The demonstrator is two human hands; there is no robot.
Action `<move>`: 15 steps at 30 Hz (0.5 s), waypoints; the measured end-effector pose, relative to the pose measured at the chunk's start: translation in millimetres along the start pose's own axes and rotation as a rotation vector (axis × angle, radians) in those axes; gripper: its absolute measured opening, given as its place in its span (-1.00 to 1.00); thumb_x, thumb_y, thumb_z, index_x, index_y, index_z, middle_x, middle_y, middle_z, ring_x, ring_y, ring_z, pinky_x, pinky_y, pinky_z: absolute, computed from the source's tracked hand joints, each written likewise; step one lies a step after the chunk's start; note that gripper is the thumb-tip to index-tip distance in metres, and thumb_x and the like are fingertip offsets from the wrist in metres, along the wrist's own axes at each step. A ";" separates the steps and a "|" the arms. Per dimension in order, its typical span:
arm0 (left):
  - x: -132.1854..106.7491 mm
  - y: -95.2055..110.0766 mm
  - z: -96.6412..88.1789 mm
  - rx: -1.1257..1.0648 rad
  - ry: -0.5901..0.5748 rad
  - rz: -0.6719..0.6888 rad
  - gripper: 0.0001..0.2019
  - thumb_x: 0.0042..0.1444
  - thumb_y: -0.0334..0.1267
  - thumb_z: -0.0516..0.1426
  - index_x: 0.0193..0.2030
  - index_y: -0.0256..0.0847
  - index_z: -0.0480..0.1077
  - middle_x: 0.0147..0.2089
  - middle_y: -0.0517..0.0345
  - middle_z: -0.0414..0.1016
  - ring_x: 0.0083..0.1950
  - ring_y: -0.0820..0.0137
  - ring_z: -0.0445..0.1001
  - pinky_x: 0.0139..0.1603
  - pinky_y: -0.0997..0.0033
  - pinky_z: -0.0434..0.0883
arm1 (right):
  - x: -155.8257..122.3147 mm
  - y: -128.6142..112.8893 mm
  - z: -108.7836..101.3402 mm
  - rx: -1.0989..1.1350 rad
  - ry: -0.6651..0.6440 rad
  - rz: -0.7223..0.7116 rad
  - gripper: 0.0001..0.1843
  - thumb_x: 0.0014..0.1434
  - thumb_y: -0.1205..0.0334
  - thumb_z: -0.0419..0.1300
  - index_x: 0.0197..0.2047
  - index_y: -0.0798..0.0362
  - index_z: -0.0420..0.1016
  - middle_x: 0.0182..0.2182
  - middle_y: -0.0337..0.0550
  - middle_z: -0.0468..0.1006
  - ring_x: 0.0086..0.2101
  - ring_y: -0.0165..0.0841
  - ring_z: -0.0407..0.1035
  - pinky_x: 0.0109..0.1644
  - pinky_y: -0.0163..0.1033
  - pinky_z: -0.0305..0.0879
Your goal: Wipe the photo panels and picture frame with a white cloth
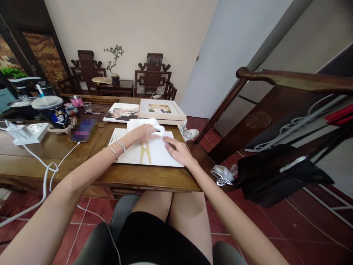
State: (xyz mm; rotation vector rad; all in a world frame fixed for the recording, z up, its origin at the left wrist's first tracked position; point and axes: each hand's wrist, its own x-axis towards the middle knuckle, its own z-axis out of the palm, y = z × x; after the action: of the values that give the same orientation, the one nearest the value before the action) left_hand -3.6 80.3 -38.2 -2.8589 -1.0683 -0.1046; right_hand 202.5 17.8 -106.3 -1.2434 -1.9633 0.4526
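A white panel [129,156] lies flat on the wooden table in front of me, with a flat tan piece [145,154], forked like a clothespin, on its surface. My left hand [145,132] has its fingers closed on a bunched white cloth [142,122] over the panel's far part. Part of the cloth spreads out behind that hand. My right hand [178,150], wearing a ring, rests on the panel's right side with the fingers stretched out, close to the cloth.
Beyond the panel lie a photo print [121,113] and a framed picture [162,110]. To the left are a phone [82,129] on a cable, a power strip [31,133] and a lidded cup [55,112]. A wooden chair [275,79] with a black bag [264,180] stands right.
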 end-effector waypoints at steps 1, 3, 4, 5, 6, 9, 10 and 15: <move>-3.1 1.9 0.5 0.001 0.013 0.012 -0.65 0.36 -0.14 -0.03 0.03 -0.32 0.44 -0.02 -0.11 0.54 -0.02 0.21 0.48 0.03 0.27 0.34 | 0.1 -0.4 -0.2 0.004 0.001 -0.001 -0.62 0.19 0.26 0.10 0.04 -0.01 0.57 0.11 -0.12 0.51 0.20 -0.20 0.30 0.37 0.02 0.09; -12.0 11.4 1.0 0.000 0.040 0.066 -0.70 0.35 -0.18 -0.02 0.03 -0.27 0.44 0.01 -0.08 0.53 -0.01 0.22 0.47 0.06 0.24 0.33 | 0.5 -1.0 -0.9 0.010 -0.004 -0.009 -0.61 0.18 0.27 0.10 0.04 -0.04 0.57 0.11 -0.15 0.51 0.20 -0.19 0.29 0.36 0.03 0.10; -18.2 19.3 0.7 0.004 0.049 0.104 -0.72 0.34 -0.21 -0.01 0.01 -0.24 0.45 0.01 -0.05 0.53 0.00 0.23 0.47 0.08 0.23 0.32 | 0.8 -1.1 -1.3 0.014 -0.011 -0.015 -0.60 0.17 0.28 0.09 0.04 -0.05 0.57 0.11 -0.16 0.51 0.20 -0.18 0.29 0.36 0.04 0.10; -25.6 29.2 -0.1 0.017 0.055 0.139 -0.74 0.33 -0.23 -0.01 -0.02 -0.22 0.46 0.02 -0.03 0.52 0.01 0.23 0.46 0.10 0.21 0.30 | 1.1 -1.0 -1.7 0.019 -0.018 -0.022 -0.59 0.16 0.30 0.08 0.04 -0.06 0.57 0.12 -0.18 0.51 0.20 -0.18 0.29 0.36 0.04 0.10; -34.2 40.9 -1.5 0.039 0.056 0.166 -0.75 0.32 -0.24 0.00 -0.05 -0.20 0.47 0.02 -0.03 0.52 0.02 0.22 0.45 0.12 0.18 0.28 | 1.3 -0.7 -1.8 0.027 -0.023 -0.026 -0.58 0.15 0.32 0.07 0.03 -0.08 0.58 0.11 -0.19 0.51 0.20 -0.18 0.29 0.36 0.05 0.09; -65.0 82.2 -9.4 0.138 0.047 0.197 -0.77 0.29 -0.25 0.03 -0.14 -0.22 0.51 0.05 -0.12 0.48 0.04 0.15 0.43 0.13 0.09 0.26 | 1.7 1.6 -1.2 0.042 -0.018 -0.021 -0.55 0.14 0.36 0.06 0.03 -0.09 0.58 0.11 -0.22 0.51 0.20 -0.20 0.29 0.37 0.03 0.08; -75.3 95.6 -12.7 0.176 0.037 0.205 -0.77 0.27 -0.25 0.05 -0.18 -0.24 0.52 0.05 -0.15 0.47 0.04 0.13 0.43 0.12 0.08 0.26 | 1.7 2.6 -0.7 0.043 -0.011 -0.017 -0.55 0.14 0.37 0.06 0.03 -0.08 0.58 0.11 -0.22 0.51 0.20 -0.21 0.30 0.37 0.03 0.08; -102.6 125.7 -24.0 0.224 0.023 0.266 -0.73 0.28 -0.20 0.04 -0.27 -0.25 0.53 0.05 -0.17 0.47 0.01 0.11 0.43 0.02 0.13 0.33 | 0.8 5.1 1.5 0.036 0.005 -0.018 -0.55 0.15 0.38 0.04 0.04 -0.02 0.57 0.12 -0.18 0.51 0.20 -0.24 0.29 0.37 0.00 0.09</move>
State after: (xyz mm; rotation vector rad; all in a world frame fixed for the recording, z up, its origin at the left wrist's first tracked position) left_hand 0.9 -83.5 -31.5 -2.7551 -0.6407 0.0009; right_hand 204.3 21.1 -110.2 -1.2027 -1.9521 0.4732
